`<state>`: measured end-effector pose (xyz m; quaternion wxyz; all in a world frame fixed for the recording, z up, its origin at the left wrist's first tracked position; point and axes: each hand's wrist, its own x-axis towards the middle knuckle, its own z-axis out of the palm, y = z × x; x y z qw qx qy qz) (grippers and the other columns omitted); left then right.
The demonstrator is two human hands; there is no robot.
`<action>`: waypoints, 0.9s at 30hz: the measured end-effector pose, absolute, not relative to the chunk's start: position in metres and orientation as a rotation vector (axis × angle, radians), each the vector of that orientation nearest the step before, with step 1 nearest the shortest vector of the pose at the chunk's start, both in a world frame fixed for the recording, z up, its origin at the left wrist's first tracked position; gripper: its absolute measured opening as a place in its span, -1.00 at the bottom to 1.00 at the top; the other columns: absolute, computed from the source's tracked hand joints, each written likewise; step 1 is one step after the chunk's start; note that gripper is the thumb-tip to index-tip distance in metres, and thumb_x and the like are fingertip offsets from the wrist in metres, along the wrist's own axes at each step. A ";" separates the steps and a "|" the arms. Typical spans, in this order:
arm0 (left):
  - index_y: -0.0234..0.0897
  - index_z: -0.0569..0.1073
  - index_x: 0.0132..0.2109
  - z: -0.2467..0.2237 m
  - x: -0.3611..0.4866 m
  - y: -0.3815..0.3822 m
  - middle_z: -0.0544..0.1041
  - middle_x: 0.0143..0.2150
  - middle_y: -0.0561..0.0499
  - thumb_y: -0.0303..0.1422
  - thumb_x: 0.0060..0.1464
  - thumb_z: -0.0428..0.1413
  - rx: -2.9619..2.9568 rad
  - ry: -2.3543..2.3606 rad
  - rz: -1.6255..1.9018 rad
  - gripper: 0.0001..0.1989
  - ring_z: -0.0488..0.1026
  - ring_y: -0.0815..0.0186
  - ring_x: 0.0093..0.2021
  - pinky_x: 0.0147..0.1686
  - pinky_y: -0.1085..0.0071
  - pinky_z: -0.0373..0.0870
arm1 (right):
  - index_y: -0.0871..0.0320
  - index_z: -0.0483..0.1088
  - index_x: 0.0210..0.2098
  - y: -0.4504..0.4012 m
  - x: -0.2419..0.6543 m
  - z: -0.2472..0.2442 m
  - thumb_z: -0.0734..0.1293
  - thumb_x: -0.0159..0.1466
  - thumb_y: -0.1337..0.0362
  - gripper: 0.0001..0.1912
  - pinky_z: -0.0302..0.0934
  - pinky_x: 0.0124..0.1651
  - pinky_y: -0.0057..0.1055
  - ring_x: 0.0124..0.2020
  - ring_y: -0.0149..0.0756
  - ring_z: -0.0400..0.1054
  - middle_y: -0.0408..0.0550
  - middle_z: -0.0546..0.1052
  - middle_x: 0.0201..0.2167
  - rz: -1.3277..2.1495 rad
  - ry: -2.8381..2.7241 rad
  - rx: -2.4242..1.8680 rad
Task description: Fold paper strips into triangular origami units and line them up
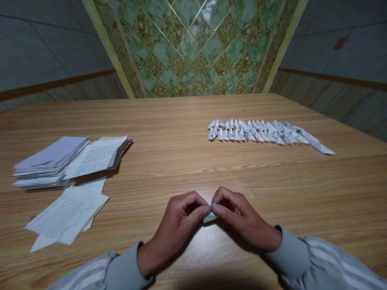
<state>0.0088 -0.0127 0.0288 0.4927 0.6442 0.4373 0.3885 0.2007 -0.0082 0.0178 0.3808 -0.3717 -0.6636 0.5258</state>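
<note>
Near the front of the table, my left hand and my right hand meet over a small folded piece of paper. Each hand pinches it between thumb and forefinger, the two thumbtips almost touching. Only the paper's pale lower part and a thin upper edge show; my fingers cover the rest. Farther off to the right, two rows of folded paper pieces stand close together with their points up. A flatter strip of paper lies at their right end.
On the left of the wood-grain table lies a stack of papers beside an open book or pile of printed pages. Loose printed sheets lie in front of them. A tiled wall rises behind the table.
</note>
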 end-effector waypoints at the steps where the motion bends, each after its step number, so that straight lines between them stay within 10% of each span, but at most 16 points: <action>1: -0.31 0.50 -0.44 0.029 0.009 -0.012 0.46 -0.50 0.07 -0.30 0.16 0.17 1.535 1.058 0.944 -0.76 0.34 0.38 -0.44 -0.42 0.49 0.24 | 0.14 0.33 -0.38 -0.008 0.201 0.017 0.29 0.36 0.04 -0.68 0.07 -0.33 -0.39 -0.40 -0.36 0.21 -0.18 0.37 -0.47 1.352 -1.676 -0.945; 27: -0.28 0.55 -0.37 0.027 0.008 -0.012 0.55 -0.44 0.01 -0.33 0.21 0.14 1.724 1.125 1.002 -0.80 0.45 0.31 -0.42 -0.38 0.45 0.31 | 0.13 0.36 -0.31 -0.010 0.202 0.024 0.28 0.38 0.12 -0.78 0.16 -0.29 -0.39 -0.35 -0.33 0.29 -0.12 0.42 -0.39 1.210 -1.692 -0.994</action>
